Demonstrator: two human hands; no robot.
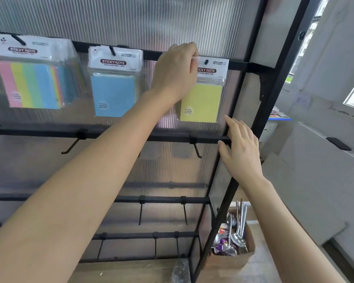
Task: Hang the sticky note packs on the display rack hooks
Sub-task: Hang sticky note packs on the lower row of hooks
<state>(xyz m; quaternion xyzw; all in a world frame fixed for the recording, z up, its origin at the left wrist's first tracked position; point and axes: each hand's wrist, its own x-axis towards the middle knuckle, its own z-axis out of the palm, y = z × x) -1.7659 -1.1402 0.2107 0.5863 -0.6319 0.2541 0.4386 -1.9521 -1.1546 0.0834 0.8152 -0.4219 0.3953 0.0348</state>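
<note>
The left hand [176, 72] pinches the top left corner of a yellow sticky note pack [202, 101], whose hole sits on a hook [206, 62] at the rack's top rail [247, 65]. The right hand [241, 148], fingers straight and holding nothing, touches the second rail [172, 138] beside the right post. A blue pack [112, 92] and a striped pack [31, 82] hang further left.

- Three hanging lots of sticky note packs: a multicolour bunch [31, 84], a blue bunch [112, 94] and one yellow pack [202, 103]. The packs stacked within the bunches cannot be counted.
- Two hands: left hand [175, 74], right hand [241, 148].
- Four hook rails: top rail [131, 51], second rail [39, 132], third rail [161, 199], fourth rail [131, 235].
- Seven bare hooks in plain sight: two, two and three on the lower rails.
- One cardboard box [233, 260] of spoons, too bunched to count.
</note>
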